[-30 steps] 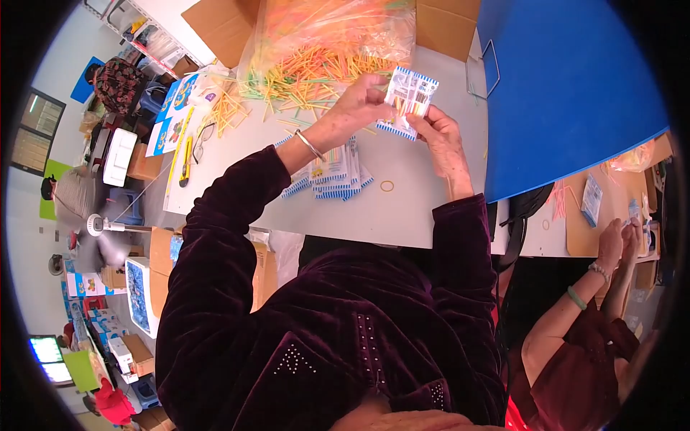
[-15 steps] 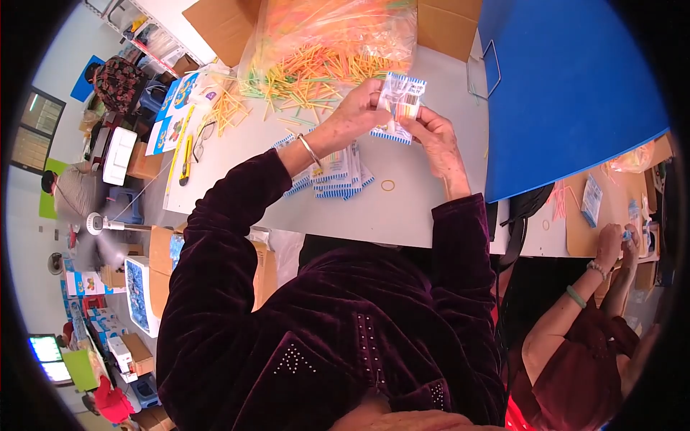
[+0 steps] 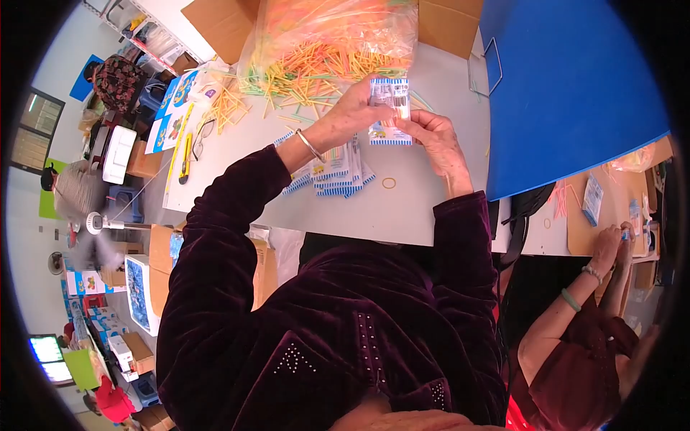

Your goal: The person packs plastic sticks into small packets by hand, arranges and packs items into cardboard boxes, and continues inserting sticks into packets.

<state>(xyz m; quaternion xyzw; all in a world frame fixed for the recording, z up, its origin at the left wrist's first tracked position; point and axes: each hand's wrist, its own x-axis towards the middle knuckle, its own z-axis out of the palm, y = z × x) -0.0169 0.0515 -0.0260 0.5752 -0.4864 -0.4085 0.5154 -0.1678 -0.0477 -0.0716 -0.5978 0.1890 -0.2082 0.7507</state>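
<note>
A small clear packet with blue striped ends (image 3: 390, 90) is held upright above the table, between both hands. My left hand (image 3: 354, 113), with a silver bangle at the wrist, pinches its left side. My right hand (image 3: 433, 136) grips the lower right side between thumb and fingers. Below my left hand lies a loose pile of similar packets (image 3: 336, 172), partly covered by my wrist. A rubber band (image 3: 389, 183) lies to the right of the pile. Behind my hands, many coloured sticks (image 3: 309, 68) spill from a big clear bag (image 3: 338, 25).
On the left of the table (image 3: 410, 219) are a yellow cutter (image 3: 185, 159), glasses (image 3: 204, 133) and printed sheets (image 3: 169, 118). A blue panel (image 3: 568, 93) stands at the right. Beyond it, a co-worker's hands (image 3: 611, 248) hold a small item near another packet (image 3: 592, 201).
The packet has turned from a tilt to nearly upright and moved slightly left and down, still in both hands. The co-worker's hands have shifted a little.
</note>
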